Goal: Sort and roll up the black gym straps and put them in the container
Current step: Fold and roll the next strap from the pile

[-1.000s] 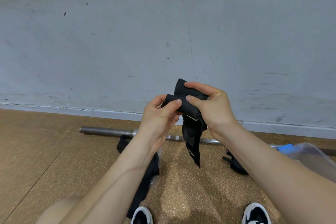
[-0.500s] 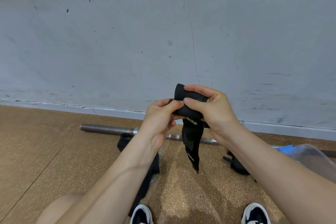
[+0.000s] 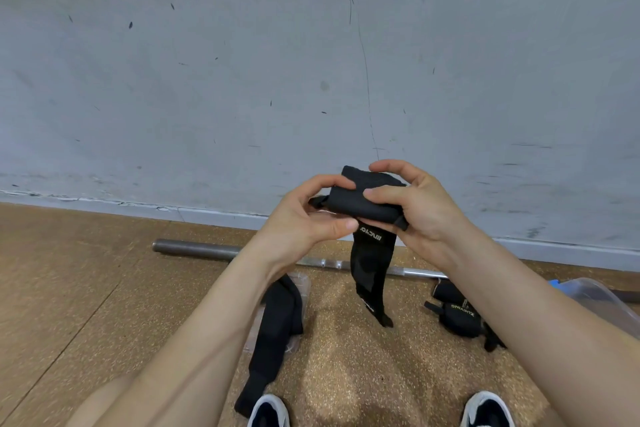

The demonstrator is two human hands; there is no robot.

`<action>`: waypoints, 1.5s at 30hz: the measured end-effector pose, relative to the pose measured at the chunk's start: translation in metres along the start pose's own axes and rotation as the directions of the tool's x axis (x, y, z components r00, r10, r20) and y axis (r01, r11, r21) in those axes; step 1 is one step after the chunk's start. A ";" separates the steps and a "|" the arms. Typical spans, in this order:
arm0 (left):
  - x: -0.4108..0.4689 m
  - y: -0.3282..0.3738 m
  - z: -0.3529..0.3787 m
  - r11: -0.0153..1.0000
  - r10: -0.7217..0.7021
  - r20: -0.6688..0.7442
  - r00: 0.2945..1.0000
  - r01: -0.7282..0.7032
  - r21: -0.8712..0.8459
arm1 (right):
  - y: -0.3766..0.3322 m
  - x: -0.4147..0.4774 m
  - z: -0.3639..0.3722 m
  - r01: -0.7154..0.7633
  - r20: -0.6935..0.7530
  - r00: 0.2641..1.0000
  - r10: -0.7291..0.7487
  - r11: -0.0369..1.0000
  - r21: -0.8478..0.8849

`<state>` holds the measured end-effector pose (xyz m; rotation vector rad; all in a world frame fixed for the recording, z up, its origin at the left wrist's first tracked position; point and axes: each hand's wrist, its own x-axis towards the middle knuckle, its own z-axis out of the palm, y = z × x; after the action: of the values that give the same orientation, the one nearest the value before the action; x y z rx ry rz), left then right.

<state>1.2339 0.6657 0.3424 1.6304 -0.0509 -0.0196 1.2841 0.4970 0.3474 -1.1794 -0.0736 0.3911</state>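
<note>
1. A steel barbell lies on the speckled brown floor, parallel to the pale skirting.
2. The grey wall behind is scuffed with dark marks.
3. Two black-and-white trainers show at the bottom edge.

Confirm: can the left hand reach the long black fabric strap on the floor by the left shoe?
Not yet, probably: the left hand pinches the half-rolled black strap. Nothing blocks the long black fabric strap below once freed.

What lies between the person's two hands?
In the head view, a partly rolled black strap spans the gap: the left hand and right hand both grip it, and its loose tail hangs down toward the floor.
</note>
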 end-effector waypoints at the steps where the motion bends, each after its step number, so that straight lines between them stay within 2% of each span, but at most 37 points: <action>1: 0.000 0.000 0.000 1.000 0.024 -0.019 1.000 -0.024 0.012 | 0.000 -0.001 0.000 -0.023 0.014 1.000 0.023 1.000 0.015; 6: 0.002 -0.003 0.005 0.997 0.060 -0.130 0.990 -0.054 0.049 | 0.004 -0.001 -0.001 -0.096 0.038 0.995 0.093 0.991 0.091; 15: 0.009 -0.006 0.013 0.996 -0.008 -0.349 0.937 -0.024 -0.089 | 0.008 -0.007 0.001 -0.032 0.179 0.983 0.035 0.999 -0.023; 21: 0.003 -0.002 0.026 0.989 -0.016 -0.337 0.941 -0.035 -0.145 | 0.017 -0.004 0.006 0.088 0.020 0.996 -0.088 0.996 -0.007; 24: -0.001 0.003 0.028 0.986 -0.031 -0.276 0.961 -0.016 -0.165 | 0.018 -0.002 0.006 0.183 -0.001 0.983 -0.184 0.977 -0.105; 27: -0.002 0.006 0.024 0.999 -0.040 -0.212 0.976 0.043 0.008 | 0.017 -0.001 0.007 0.262 0.007 0.963 -0.269 0.932 -0.249; 30: -0.004 0.010 0.025 0.941 0.016 -0.095 0.995 0.017 0.339 | 0.018 0.004 0.006 0.288 0.018 0.950 -0.311 0.854 -0.434; 32: -0.007 0.017 0.026 0.842 0.005 -0.014 1.000 0.003 0.539 | 0.015 0.005 0.004 0.253 0.038 0.961 -0.274 0.813 -0.524; 34: -0.008 0.024 0.022 0.821 -0.019 0.014 1.000 0.008 0.571 | 0.007 0.002 0.001 0.195 0.106 0.981 -0.165 0.774 -0.603; 36: -0.006 0.030 0.012 0.896 0.040 -0.025 0.999 -0.024 0.444 | -0.007 -0.004 -0.001 0.146 0.188 0.982 -0.034 0.772 -0.619; 38: -0.002 0.027 0.000 0.962 0.091 -0.047 0.995 -0.076 0.262 | -0.019 -0.011 -0.004 0.108 0.287 0.955 0.074 0.815 -0.569; 40: 0.001 0.018 -0.005 0.998 0.051 0.053 0.997 -0.052 0.024 | -0.026 -0.015 -0.008 0.072 0.390 0.907 0.160 0.853 -0.518; 42: 0.003 0.010 -0.002 0.985 0.012 0.150 0.989 0.013 -0.170 | -0.026 -0.013 -0.014 0.039 0.443 0.872 0.208 0.872 -0.487; 43: 0.003 0.008 -0.001 0.978 0.008 0.156 0.988 0.025 -0.207 | -0.025 -0.011 -0.017 0.036 0.461 0.861 0.214 0.879 -0.476; 45: 0.004 0.007 0.000 0.985 0.007 0.125 0.992 0.014 -0.169 | -0.025 -0.008 -0.019 0.035 0.492 0.843 0.216 0.891 -0.452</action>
<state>1.2377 0.6648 0.3499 1.4572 -0.1390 -0.1258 1.2880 0.4690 0.3641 -1.5025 -0.6252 0.8174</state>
